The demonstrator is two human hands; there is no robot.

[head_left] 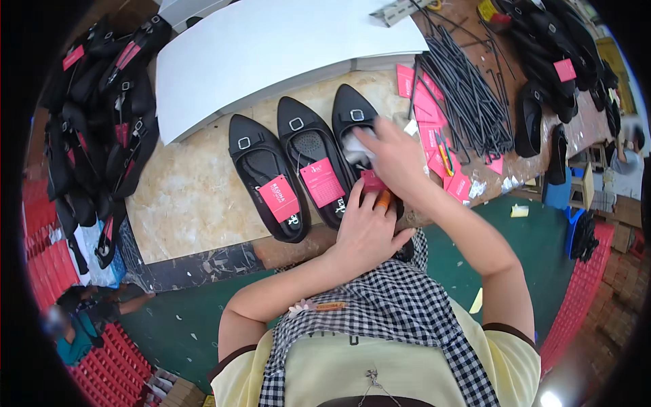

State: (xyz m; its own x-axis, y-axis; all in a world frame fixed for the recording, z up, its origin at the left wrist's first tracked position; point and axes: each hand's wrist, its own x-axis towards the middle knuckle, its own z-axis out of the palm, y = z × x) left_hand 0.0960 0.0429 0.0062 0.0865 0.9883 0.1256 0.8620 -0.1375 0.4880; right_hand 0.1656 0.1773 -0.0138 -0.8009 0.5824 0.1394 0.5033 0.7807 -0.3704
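Three black pointed flats with square silver buckles stand side by side on the worktable. Pink hang tags (pixel 278 197) lie over the left flat (pixel 245 146) and the middle flat (pixel 296 127). My left hand (pixel 366 230) is closed over the heel end of the right flat (pixel 350 102), its fingertips on a pink tag (pixel 372 181). An orange band circles one of its fingers. Above the same shoe's opening, my slightly blurred right hand (pixel 400 157) grips a crumpled white wad (pixel 355 146), apparently paper, partly inside the shoe. My right fingertips are partly hidden.
White sheets (pixel 285 47) are stacked behind the shoes. To the right lie black hooked rods (pixel 464 88), loose pink tags (pixel 428 132) and a yellow-orange handled tool (pixel 445 157). Black shoes (pixel 102 129) pile up at left, more shoes (pixel 542 68) at far right. Another person (pixel 85 332) is at lower left.
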